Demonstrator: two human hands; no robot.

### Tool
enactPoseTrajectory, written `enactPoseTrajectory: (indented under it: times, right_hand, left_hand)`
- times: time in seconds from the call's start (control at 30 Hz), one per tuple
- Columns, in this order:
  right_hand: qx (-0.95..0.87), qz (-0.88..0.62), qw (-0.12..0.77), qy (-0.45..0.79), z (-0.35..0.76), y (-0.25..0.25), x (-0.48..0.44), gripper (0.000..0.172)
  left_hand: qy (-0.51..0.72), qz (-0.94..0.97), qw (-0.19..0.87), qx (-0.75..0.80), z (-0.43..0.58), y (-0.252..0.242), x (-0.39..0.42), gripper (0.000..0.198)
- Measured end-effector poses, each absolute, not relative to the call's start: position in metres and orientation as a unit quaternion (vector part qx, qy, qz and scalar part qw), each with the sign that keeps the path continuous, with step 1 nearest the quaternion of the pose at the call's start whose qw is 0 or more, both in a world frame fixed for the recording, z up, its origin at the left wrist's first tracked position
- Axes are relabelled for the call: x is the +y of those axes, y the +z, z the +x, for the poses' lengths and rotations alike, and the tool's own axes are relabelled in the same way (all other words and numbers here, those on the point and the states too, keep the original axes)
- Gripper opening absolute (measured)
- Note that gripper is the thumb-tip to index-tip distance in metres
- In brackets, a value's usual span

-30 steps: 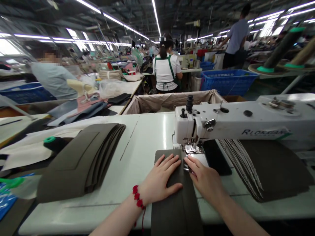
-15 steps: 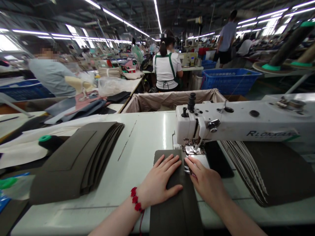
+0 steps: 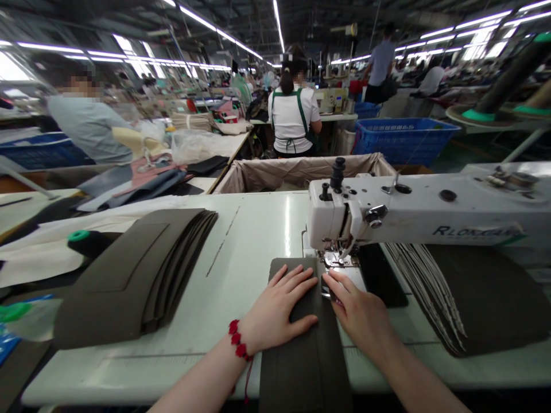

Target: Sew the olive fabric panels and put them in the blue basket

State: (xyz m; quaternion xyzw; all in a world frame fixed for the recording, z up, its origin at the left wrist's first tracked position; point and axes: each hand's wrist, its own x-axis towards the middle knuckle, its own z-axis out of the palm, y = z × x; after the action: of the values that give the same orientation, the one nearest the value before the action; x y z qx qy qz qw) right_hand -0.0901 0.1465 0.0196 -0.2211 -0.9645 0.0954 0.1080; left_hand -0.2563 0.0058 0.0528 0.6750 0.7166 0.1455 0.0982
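The cloth was a long, dark olive-grey panel, matt and smooth, with a rounded far left corner. A lengthwise line ran down it, the strip to the right slightly darker. It lay flat on the table, its far end just beside the foot of the machine. The left hand pressed on it, fingers slightly spread; the right hand, fingers close together, held a mostly hidden metal tool by its right edge.

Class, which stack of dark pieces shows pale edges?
The right stack, by the sewing machine: its left side shows pale edges; the left stack has dark ones.
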Motion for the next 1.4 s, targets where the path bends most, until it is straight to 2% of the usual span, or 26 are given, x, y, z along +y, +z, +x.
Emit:
enactPoseTrajectory:
  times: [0.33, 0.6, 1.4]
  right_hand:
    - [-0.965, -0.228, 0.102, 0.084, -0.0903, 0.021, 0.1452, 0.049]
    - [-0.965, -0.217, 0.115, 0.092, -0.0901, 0.0213, 0.1461, 0.043]
    - [-0.964, -0.226, 0.107, 0.087, -0.0893, 0.0214, 0.1449, 0.043]
  left_hand:
    - [0.164, 0.67, 0.089, 0.718, -0.2567, 0.0544, 0.0033, 0.059]
    - [0.181, 0.668, 0.079, 0.717, -0.2568, 0.0548, 0.0031, 0.058]
    - [0.183, 0.669, 0.068, 0.718, -0.2577, 0.0502, 0.0041, 0.055]
